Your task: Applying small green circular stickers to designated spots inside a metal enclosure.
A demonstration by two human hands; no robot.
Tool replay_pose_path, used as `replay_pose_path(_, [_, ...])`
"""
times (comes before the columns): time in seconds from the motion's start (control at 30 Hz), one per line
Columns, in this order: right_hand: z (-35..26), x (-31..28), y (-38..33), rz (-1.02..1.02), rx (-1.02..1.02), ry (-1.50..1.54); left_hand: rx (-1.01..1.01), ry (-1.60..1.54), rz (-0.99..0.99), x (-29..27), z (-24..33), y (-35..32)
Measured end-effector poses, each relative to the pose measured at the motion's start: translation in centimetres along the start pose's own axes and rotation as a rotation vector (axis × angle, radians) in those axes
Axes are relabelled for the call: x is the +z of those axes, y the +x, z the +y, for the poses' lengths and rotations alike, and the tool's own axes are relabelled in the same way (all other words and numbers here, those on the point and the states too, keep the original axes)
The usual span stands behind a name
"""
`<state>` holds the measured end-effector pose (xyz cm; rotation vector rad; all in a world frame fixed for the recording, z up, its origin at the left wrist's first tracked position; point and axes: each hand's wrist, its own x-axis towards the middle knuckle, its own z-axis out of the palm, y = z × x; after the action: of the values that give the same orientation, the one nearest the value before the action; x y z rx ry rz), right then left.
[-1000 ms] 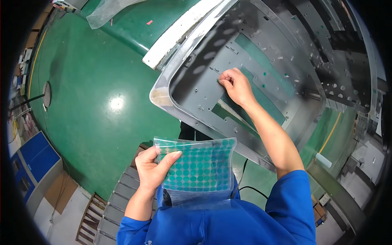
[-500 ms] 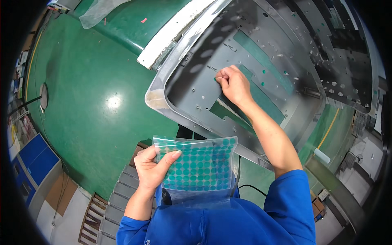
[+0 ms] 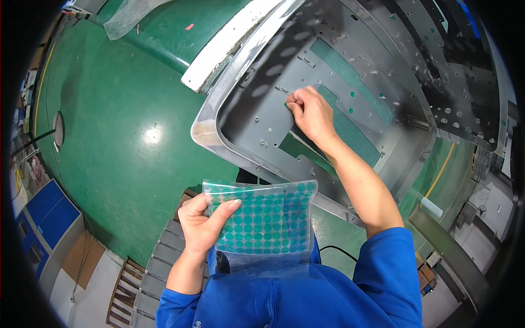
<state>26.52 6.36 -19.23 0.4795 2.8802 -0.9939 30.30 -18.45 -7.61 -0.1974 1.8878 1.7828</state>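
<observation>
My left hand [image 3: 203, 223] holds a clear plastic sheet of green round stickers [image 3: 267, 221] flat in front of my chest, thumb lying across its left edge. My right hand [image 3: 310, 113] reaches up into a large grey metal panel [image 3: 257, 104] with many small holes and raised edges. Its fingers are pinched together and pressed against the panel's inner face, with a small green dot just visible at the fingertips. Both sleeves are blue.
A glossy green floor [image 3: 115, 120] spreads to the left. A white strip [image 3: 235, 41] lies along the panel's upper left rim. Grey metal steps [image 3: 158, 262] sit below my left hand. Blue bins [image 3: 52, 218] stand at the far left, and a black perforated part [image 3: 465, 93] at right.
My right hand has stayed pinched against the panel while the view shifted slightly; the left hand keeps the sticker sheet in the same place.
</observation>
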Motion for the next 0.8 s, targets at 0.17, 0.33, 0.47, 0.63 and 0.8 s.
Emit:
replay_pose_path(0.17, [-0.2, -0.6, 0.5, -0.061, 0.121, 0.106, 0.014, -0.011, 0.021, -0.2, 0.2, -0.4])
replay_pose_path(0.33, [2.1, -1.2, 1.6, -0.054, 0.191, 0.203, 0.108, 0.033, 0.053, -0.6, 0.6, -0.9])
replay_pose_path(0.47, [-4.2, -8.8, -3.9, -0.458, -0.242, 0.785, 0.2, 0.078, 0.09, -1.2, 0.4, -1.3])
replay_pose_path(0.63, [-6.0, -11.9, -9.7, -0.443, -0.166, 0.711, 0.303, 0.139, -0.017, -0.1, 1.0, -1.0])
replay_pose_path(0.8, [-4.9, -11.8, -12.2, -0.177, -0.166, 0.744, 0.262, 0.165, -0.093, 1.6, 1.2, -1.0])
